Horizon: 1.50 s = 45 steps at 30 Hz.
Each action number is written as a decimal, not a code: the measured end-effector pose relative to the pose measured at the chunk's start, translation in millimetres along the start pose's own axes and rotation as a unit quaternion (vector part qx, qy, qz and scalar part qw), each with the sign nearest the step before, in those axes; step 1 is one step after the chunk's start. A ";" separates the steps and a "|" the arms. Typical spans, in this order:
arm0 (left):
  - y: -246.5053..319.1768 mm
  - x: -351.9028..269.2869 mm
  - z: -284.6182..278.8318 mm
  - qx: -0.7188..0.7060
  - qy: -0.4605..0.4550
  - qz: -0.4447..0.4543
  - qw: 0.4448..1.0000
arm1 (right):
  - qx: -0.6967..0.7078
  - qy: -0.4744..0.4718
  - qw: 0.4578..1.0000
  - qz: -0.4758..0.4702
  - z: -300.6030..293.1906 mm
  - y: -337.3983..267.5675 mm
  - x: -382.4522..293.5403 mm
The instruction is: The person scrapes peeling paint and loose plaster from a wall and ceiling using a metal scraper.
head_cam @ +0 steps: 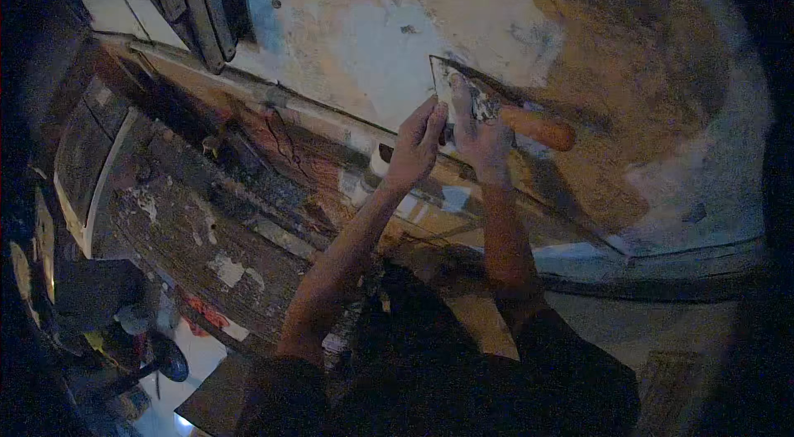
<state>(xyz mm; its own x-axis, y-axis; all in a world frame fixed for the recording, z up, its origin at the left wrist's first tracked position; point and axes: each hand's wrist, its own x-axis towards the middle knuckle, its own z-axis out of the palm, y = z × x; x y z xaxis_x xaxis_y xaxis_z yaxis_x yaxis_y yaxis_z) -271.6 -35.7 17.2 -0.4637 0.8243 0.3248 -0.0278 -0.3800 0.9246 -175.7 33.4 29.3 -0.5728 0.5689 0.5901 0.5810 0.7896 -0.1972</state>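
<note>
A pointed steel trowel (441,74) with an orange handle (539,127) is in front of a patchy plastered wall (378,59). My right hand (487,142) grips it near the blade and the base of the handle, with a finger laid along the blade. Close by on the left, my left hand (419,142) has its fingertips at the blade's lower edge; whether it also pinches something small is unclear. A small white container (379,159) stands just beyond my left wrist, partly hidden by it.
Between me and the wall runs a ledge (310,102). At the lower left lies a worn wooden board (211,238) with pale splatters. Dark metal profiles (198,3) lean at the upper left. A dark round-ended object (169,359) and a red item (205,316) are at the bottom left.
</note>
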 end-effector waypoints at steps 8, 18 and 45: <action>-24.4 2.8 5.8 -0.148 -0.058 -0.036 0.987 | -0.224 0.051 0.957 -0.177 -18.0 3.7 16.7; -6.3 -6.4 16.1 -0.225 -0.082 -0.104 0.965 | -0.111 -0.160 0.981 0.015 -58.7 -23.4 42.5; 4.5 -4.9 8.5 -0.199 -0.119 -0.165 0.959 | -0.106 -0.155 0.982 -0.017 -60.1 -21.3 40.9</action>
<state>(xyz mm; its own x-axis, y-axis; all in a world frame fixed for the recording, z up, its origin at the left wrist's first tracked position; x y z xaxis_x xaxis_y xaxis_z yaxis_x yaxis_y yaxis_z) -262.0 -37.9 21.4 -0.1571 0.9816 0.1086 -0.4956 -0.1735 0.8510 -176.7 26.1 104.7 -0.7229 0.6124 0.3200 0.6478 0.7618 0.0055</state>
